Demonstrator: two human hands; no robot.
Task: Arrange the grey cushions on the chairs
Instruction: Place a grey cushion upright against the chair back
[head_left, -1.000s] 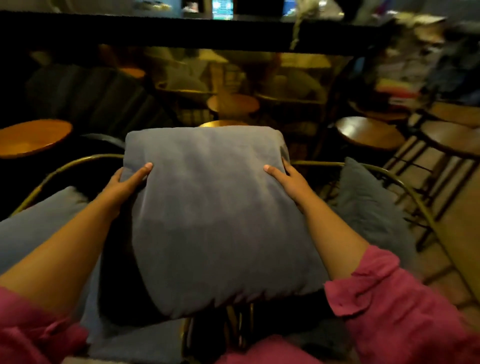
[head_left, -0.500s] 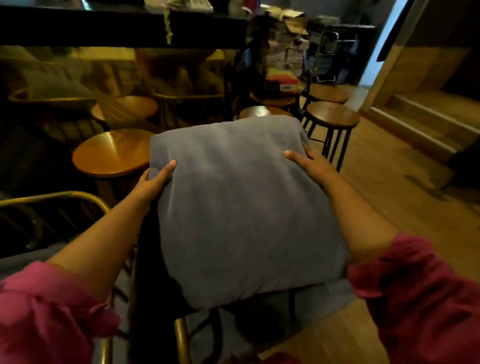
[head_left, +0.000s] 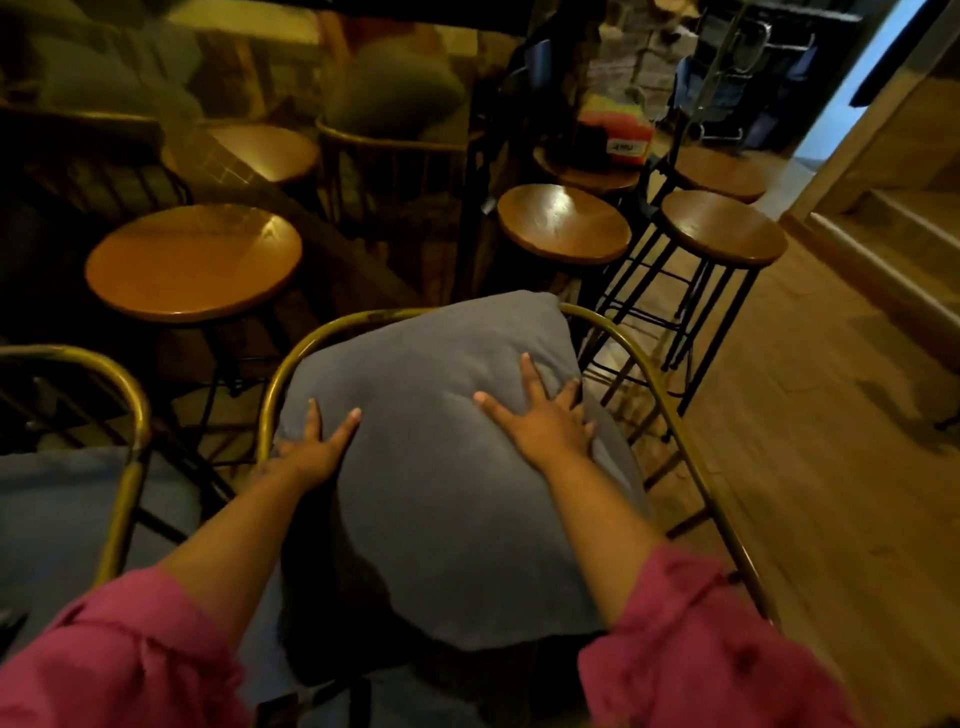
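Observation:
A large grey cushion (head_left: 441, 467) leans against the curved brass back of a chair (head_left: 670, 415) right in front of me. My left hand (head_left: 317, 447) grips the cushion's left edge, thumb on its face and fingers tucked behind. My right hand (head_left: 540, 421) lies flat on the cushion's upper right, fingers spread. A second brass chair (head_left: 130, 415) at the left has a grey cushion (head_left: 57, 519) on its seat. Pink sleeves cover both forearms near the bottom of the view.
A round wooden table (head_left: 192, 260) stands beyond the chairs at the left. Two wooden bar stools (head_left: 563, 223) (head_left: 724, 228) stand behind the chair at the right. More chairs with cushions sit further back. Wooden floor and a step lie to the right.
I turned right from the first chair carrying the cushion at chest height. It has come down against the brass chair back, and my right hand has shifted from its edge onto its face.

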